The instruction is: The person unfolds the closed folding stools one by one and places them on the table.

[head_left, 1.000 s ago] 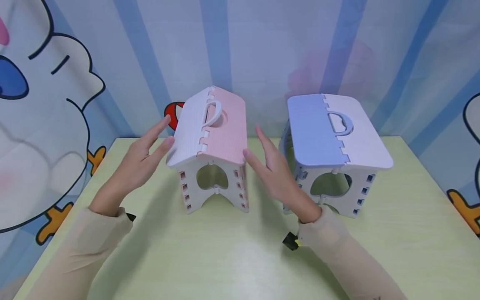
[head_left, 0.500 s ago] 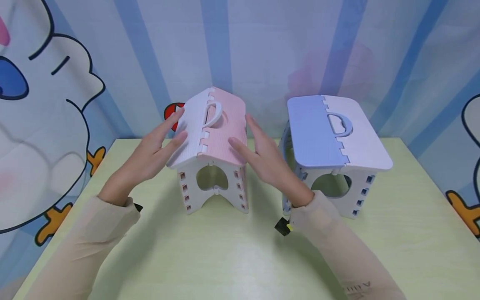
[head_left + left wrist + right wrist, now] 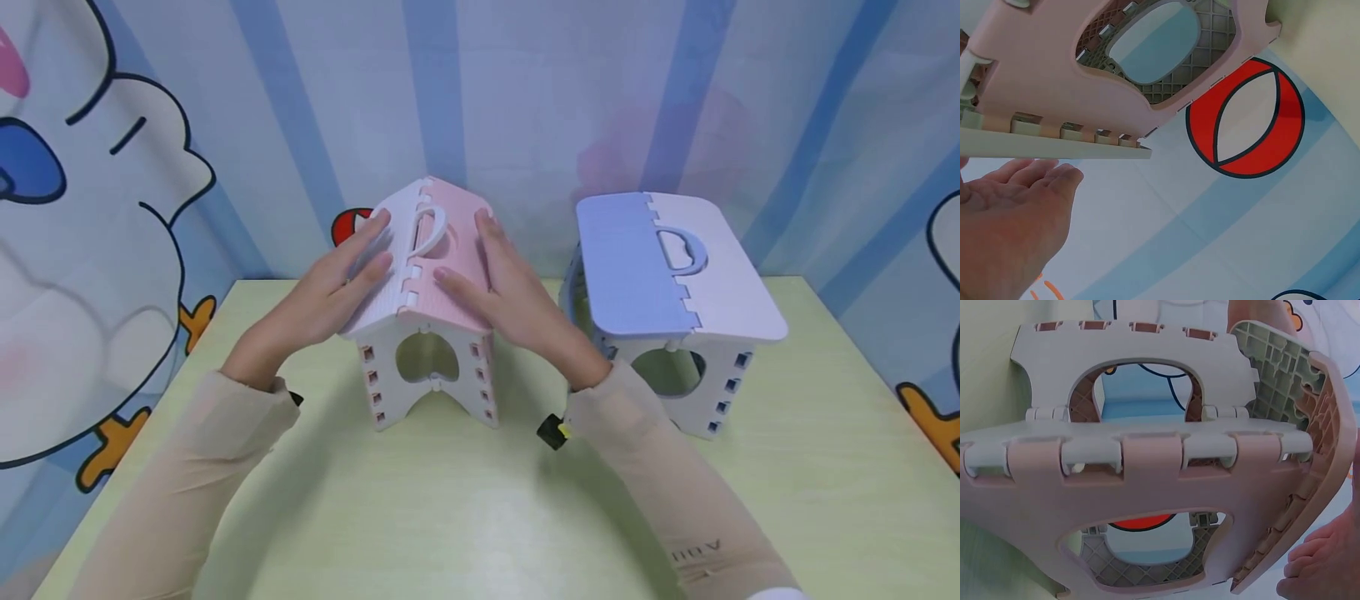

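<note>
A pink-and-white folding step stool (image 3: 450, 200) stands on the table, its top raised to a ridge like a roof and its carry handle (image 3: 441, 227) upright at the fold. My left hand (image 3: 326, 296) lies with straight fingers along the white slope. Opposite it, my right hand (image 3: 521, 296) rests fingers and thumb on the pink slope. From below, the left wrist view shows the stool's pink side (image 3: 1041, 87) over my left fingers (image 3: 1054, 178). In the right wrist view the ribbed underside (image 3: 1279, 381) is angled, with my right hand (image 3: 1325, 556) beyond its edge.
A blue-and-white folding step stool (image 3: 622, 267) with a flat top stands close on the right, beside my right forearm. Behind the pale green table (image 3: 420, 517) hangs a striped curtain (image 3: 517, 100) with cartoon figures. Small black devices (image 3: 552, 432) sit at my cuffs.
Both hands have moved inward from either side of the pink-and-white step stool and now lie on its sloping top. Both stools stay in place.
</note>
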`<state>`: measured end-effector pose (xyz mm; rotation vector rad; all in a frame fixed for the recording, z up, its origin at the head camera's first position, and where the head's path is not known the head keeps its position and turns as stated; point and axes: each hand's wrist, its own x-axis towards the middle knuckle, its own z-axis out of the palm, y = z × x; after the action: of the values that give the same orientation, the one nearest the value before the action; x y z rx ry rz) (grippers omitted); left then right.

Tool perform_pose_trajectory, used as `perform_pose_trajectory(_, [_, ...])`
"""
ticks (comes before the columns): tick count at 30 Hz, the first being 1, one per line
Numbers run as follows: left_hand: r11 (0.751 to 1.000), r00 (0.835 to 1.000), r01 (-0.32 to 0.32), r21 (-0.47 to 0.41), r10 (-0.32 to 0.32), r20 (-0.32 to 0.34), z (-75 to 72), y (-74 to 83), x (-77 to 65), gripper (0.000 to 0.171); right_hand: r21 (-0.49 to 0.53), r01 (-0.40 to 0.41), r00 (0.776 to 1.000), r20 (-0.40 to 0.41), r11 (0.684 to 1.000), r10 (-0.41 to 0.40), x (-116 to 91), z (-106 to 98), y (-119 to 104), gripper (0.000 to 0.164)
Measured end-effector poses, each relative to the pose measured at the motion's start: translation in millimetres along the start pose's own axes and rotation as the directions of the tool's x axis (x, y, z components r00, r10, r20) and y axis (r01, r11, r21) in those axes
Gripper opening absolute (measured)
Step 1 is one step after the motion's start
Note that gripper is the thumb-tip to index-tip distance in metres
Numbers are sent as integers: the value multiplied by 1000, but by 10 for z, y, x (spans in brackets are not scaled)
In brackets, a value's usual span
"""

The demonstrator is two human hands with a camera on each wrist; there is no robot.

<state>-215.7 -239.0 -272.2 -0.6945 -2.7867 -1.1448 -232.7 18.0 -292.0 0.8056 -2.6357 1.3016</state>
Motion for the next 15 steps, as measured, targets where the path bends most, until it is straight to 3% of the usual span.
perform_pose_trajectory(8, [999, 997, -25, 23, 23, 71, 32, -13, 72, 69, -48, 43, 998, 48, 998, -41, 121, -19, 9, 102])
perform_pose_trajectory(15, [1000, 994, -25, 19, 23, 107, 39, -44, 94, 65, -64, 35, 995, 94, 997, -29, 235, -5, -11, 104])
